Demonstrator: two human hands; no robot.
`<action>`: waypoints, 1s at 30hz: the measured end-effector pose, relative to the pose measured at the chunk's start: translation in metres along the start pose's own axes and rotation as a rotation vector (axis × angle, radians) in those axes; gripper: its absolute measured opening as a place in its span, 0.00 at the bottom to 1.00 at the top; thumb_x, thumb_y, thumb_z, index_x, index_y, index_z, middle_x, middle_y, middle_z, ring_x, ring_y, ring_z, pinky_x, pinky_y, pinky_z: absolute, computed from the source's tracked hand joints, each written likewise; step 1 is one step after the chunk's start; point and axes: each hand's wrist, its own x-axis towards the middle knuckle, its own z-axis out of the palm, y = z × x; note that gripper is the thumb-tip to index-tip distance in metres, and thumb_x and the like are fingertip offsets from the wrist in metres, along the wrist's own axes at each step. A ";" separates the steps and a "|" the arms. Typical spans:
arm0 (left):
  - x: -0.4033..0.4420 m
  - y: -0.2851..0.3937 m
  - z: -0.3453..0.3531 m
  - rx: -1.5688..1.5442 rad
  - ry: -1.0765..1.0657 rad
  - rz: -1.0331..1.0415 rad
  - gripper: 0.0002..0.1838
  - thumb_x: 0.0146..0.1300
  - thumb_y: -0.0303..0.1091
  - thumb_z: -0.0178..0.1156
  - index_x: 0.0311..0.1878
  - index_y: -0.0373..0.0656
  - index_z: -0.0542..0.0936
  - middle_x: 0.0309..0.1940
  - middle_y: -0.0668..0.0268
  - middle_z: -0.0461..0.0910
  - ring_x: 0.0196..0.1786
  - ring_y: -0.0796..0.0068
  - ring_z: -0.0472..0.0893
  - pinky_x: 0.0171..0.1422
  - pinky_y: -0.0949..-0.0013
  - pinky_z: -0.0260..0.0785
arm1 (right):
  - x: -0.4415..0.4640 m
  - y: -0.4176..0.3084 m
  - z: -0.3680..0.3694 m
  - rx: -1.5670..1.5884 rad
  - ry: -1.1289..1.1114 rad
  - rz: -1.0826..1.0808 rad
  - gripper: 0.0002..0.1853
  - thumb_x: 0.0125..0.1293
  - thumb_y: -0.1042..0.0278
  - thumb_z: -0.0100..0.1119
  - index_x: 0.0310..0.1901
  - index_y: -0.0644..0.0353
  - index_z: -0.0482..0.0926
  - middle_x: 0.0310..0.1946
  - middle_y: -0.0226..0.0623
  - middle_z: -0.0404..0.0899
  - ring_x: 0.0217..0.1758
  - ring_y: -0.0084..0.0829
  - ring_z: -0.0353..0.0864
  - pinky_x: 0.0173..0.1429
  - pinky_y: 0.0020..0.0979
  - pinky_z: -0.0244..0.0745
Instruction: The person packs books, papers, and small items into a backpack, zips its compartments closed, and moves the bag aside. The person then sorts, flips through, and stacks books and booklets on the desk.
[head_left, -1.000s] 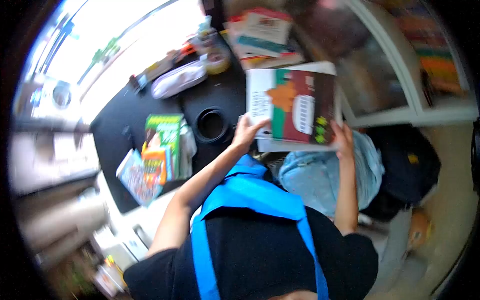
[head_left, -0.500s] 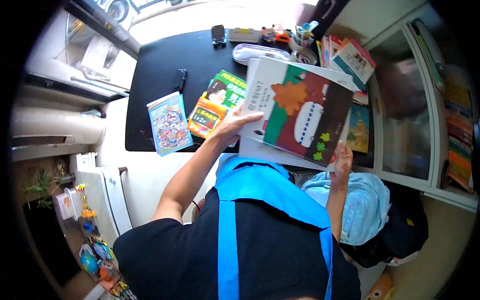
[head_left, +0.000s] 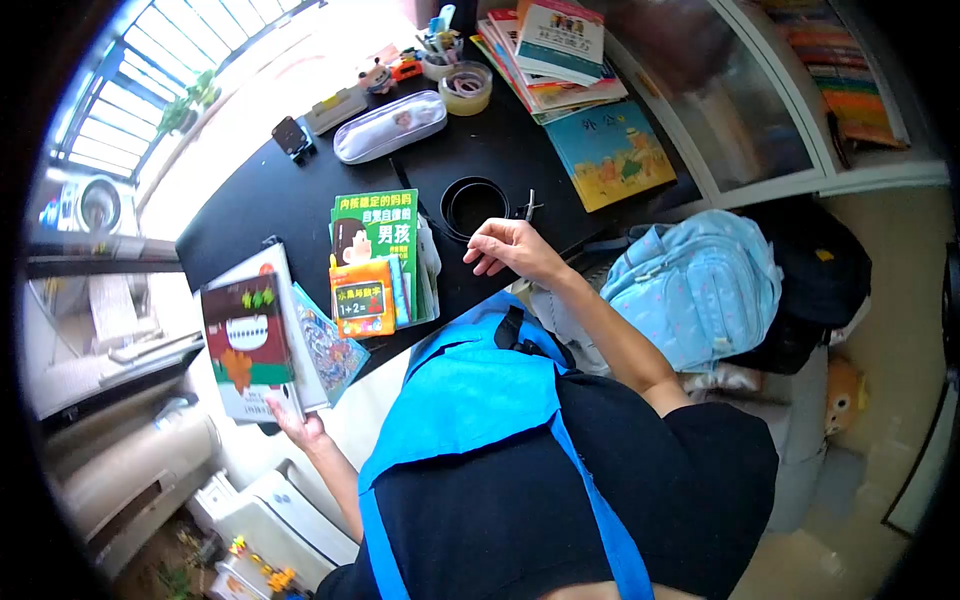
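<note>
My left hand [head_left: 302, 428] grips the lower edge of a few large picture books. On top lies a brown and green picture book [head_left: 245, 330] with a white bus-like shape and an orange leaf, over white-covered ones. They are at the desk's left edge, partly over a blue patterned book [head_left: 328, 345]. My right hand [head_left: 510, 248] hovers near the front edge of the desk, fingers loosely bent and apart, holding nothing. Just beyond it lies a coiled black belt [head_left: 474, 207] with a metal buckle. Between my hands are a green book [head_left: 385, 225] and an orange booklet [head_left: 364, 298].
A pencil case [head_left: 390, 127], a tape roll [head_left: 465, 88] and a phone on a stand [head_left: 292, 138] stand along the back of the black desk [head_left: 260, 215]. Stacked books [head_left: 560, 45] and a yellow-blue book [head_left: 612, 155] lie right. A light-blue backpack [head_left: 690, 285] sits beside the desk.
The picture books moved from the desk's right side to its left edge, now in my left hand only. My right hand has let go of them. The view has turned, and the belt is uncovered.
</note>
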 end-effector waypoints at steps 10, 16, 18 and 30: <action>0.070 -0.035 -0.052 0.161 0.504 -0.289 0.21 0.63 0.43 0.58 0.56 0.44 0.72 0.51 0.61 0.77 0.54 0.60 0.77 0.53 0.48 0.72 | -0.038 0.098 -0.118 0.505 0.846 0.226 0.16 0.65 0.62 0.56 0.49 0.61 0.70 0.40 0.45 0.79 0.41 0.36 0.81 0.44 0.36 0.80; 0.049 -0.033 -0.026 0.596 0.848 -0.211 0.30 0.53 0.47 0.69 0.53 0.38 0.72 0.51 0.57 0.71 0.47 0.66 0.73 0.42 0.66 0.70 | -0.028 0.132 -0.209 0.759 1.177 0.256 0.22 0.63 0.64 0.58 0.56 0.64 0.66 0.55 0.49 0.68 0.59 0.41 0.69 0.60 0.50 0.68; 0.045 -0.036 -0.027 0.573 0.861 -0.204 0.30 0.53 0.46 0.68 0.54 0.38 0.70 0.52 0.56 0.69 0.46 0.66 0.73 0.42 0.65 0.70 | -0.018 0.134 -0.228 0.842 1.214 0.239 0.21 0.62 0.63 0.60 0.52 0.63 0.67 0.50 0.46 0.69 0.55 0.39 0.70 0.58 0.47 0.70; 0.018 -0.032 -0.017 0.561 0.852 -0.007 0.10 0.59 0.38 0.61 0.41 0.47 0.76 0.28 0.71 0.69 0.29 0.78 0.69 0.33 0.70 0.65 | -0.004 0.125 -0.253 0.986 1.268 0.482 0.23 0.50 0.44 0.70 0.21 0.52 0.68 0.13 0.25 0.63 0.12 0.21 0.55 0.22 0.27 0.56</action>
